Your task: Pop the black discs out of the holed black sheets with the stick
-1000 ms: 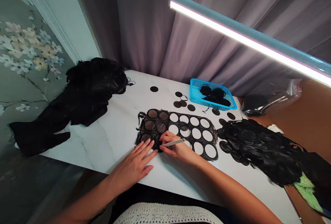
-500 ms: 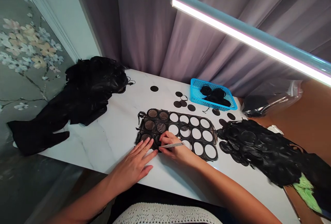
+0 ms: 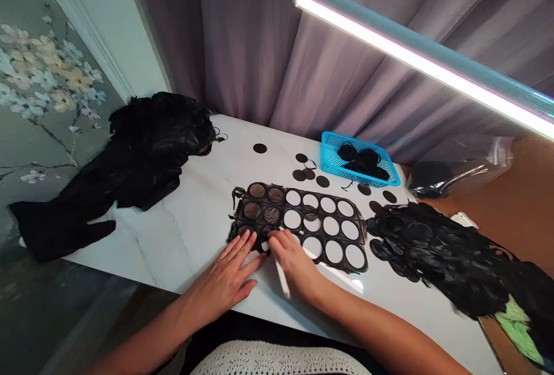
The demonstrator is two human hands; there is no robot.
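My right hand (image 3: pixel 296 262) pinches the white tool (image 3: pixel 283 277) beside my flat left hand (image 3: pixel 231 271), the black sheet (image 3: pixel 283 206) stretching rightward, roughly along the tabletop's (image 3: pixel 194 213) near edge.

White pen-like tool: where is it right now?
In the head view, the white pen-like tool is in the right hand, to the right of the left hand, by the near edge of the perforated black sheet.
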